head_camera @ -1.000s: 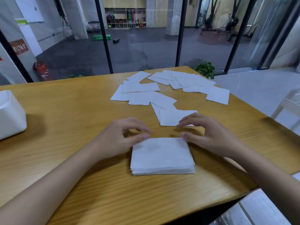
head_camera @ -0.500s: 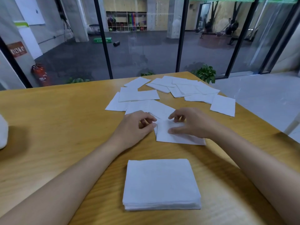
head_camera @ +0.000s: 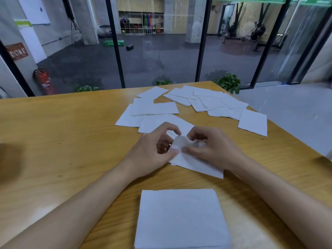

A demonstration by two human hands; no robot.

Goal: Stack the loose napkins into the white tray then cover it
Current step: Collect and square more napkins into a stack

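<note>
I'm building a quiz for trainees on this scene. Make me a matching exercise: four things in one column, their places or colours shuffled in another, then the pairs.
Things
1 napkin stack
2 loose napkin
3 fire extinguisher
4 plant

Places or colours
A red, far left
B pinched between left hand and right hand
C green, beyond the far right corner of the table
D squared up at the near table edge

Pairs: 1-D, 2-B, 3-A, 4-C

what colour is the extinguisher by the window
Red, with white lettering: the extinguisher shows in the head view, far left.
</note>
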